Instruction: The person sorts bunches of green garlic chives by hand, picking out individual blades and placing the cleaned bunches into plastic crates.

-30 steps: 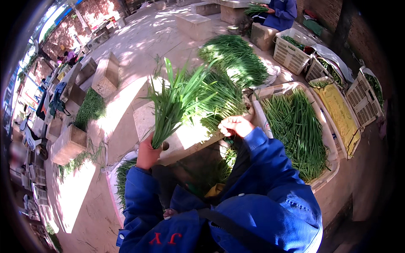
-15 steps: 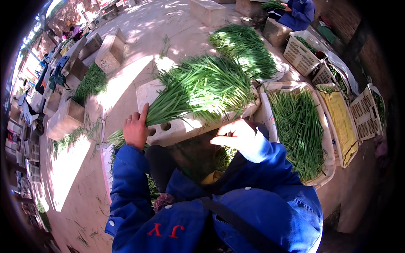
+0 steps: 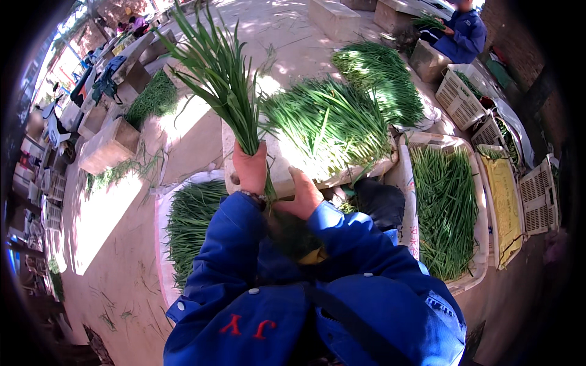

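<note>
A bunch of long green chives stands nearly upright, leaf tips fanned out at the top. My left hand is wrapped round its lower part, and a few stalk ends hang below the fist. Close beside it on the right, my right hand is open and holds nothing, thumb and fingers apart, near the stalk ends. In front of both hands is a pale block, its top largely covered by a loose heap of chives that lies to the right of the held bunch.
On my left, a white-lined container holds more chives. A white crate of chives stands on my right, beside a yellow sack and slatted crates. Another chive pile lies beyond. A person sits at the far right.
My left hand has raised the bunch from lying on the heap to upright and shifted right. My right hand has moved left towards it and spread its fingers.
</note>
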A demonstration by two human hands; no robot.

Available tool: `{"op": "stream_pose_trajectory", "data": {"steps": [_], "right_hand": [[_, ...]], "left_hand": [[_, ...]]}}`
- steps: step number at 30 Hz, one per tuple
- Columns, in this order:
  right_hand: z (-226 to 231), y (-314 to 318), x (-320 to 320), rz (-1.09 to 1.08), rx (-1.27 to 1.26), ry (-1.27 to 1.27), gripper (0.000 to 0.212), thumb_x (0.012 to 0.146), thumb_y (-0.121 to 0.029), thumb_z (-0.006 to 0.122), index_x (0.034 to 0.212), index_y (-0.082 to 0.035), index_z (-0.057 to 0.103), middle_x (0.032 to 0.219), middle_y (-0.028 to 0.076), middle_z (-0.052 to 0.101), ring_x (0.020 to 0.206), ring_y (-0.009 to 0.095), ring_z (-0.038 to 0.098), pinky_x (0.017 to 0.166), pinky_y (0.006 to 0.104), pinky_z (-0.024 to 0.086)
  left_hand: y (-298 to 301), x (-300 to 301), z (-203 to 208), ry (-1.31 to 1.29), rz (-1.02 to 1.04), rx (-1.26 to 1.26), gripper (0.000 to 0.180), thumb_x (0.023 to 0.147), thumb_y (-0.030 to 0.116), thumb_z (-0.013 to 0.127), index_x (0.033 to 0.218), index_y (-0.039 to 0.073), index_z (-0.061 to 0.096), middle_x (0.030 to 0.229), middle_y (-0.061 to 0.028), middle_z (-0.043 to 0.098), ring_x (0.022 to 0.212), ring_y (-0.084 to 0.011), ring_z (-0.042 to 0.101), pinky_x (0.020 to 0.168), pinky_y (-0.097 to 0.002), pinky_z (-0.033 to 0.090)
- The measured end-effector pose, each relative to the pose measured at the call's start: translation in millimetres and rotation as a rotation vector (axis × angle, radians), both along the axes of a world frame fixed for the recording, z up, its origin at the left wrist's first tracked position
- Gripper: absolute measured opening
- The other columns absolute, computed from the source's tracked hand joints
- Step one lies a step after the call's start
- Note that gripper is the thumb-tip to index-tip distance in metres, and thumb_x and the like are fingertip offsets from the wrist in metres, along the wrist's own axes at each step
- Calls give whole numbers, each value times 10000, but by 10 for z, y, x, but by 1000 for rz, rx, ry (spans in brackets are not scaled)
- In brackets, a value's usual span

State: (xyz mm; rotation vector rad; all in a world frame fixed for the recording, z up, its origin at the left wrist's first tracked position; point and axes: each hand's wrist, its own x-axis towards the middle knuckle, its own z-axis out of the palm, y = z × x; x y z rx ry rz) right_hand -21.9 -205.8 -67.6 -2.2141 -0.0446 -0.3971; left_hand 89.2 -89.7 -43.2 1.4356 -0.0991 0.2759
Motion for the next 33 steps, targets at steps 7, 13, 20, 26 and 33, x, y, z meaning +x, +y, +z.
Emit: {"op": "stream_pose_trajectory", "data": {"steps": [7,13,20,26,33], "right_hand": [[-462,229,71,-71,299,176,488,717,-219,702,1124,-20,518,915,155,643,823,333,633,740,391,498],[-396,-195,60,124,1032,810,232,801,-214,683,917,-24,619,757,69,623,596,156,570,562,293,478],[-399,-518,-148,372,1534,974,275,875,-223,613,1076,-40,571,844,41,586,607,85,518,538,234,455],[-29,-316,-438,508,1239,1039,371,835,-188,628,1168,-53,536,886,63,611,688,131,573,595,281,493],[-345,-230,-456,607,1275,893,363,818,-90,645,1166,-40,553,1054,91,624,971,215,609,833,341,489]], "left_hand": [[-249,-66,-354,478,-68,-493,143,786,38,649,902,36,566,728,-44,585,543,-176,564,470,-285,460],[14,-242,-68,829,-416,-303,424,803,322,695,1081,37,551,966,-59,596,860,-197,572,737,-350,467],[393,-623,-641,948,-818,-407,583,854,472,577,1273,92,437,1176,-154,515,1068,-283,509,949,-416,385],[134,-717,-502,704,-1135,-750,752,837,464,580,1368,3,315,1383,-173,394,1247,-299,424,1019,-414,365],[95,-684,-416,597,-1110,-604,623,731,291,675,1229,-22,470,1152,-144,566,966,-273,599,874,-417,490]]}}
